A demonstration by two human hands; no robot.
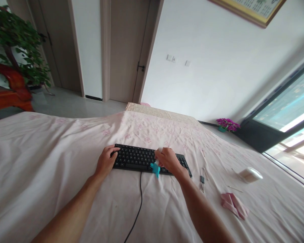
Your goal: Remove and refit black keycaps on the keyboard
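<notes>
A black keyboard (135, 158) lies on the pale pink floral sheet, its cable (141, 199) running down toward me. At its left end, my left hand (107, 158) grips the edge with the thumb over the corner keys. My right hand (168, 159) is closed around the whitish handle of a small brush with teal bristles (155, 169). Those bristles touch the front edge of the keyboard, right of the middle. The hand itself covers part of the keys on the right side.
Right of the keyboard lie a small tool with a dark middle (202, 180), a folded pink cloth (234, 205), a thin stick (235, 188) and a white cylindrical container (250, 175) on its side. Purple flowers (228, 124) stand beyond the sheet (66, 141).
</notes>
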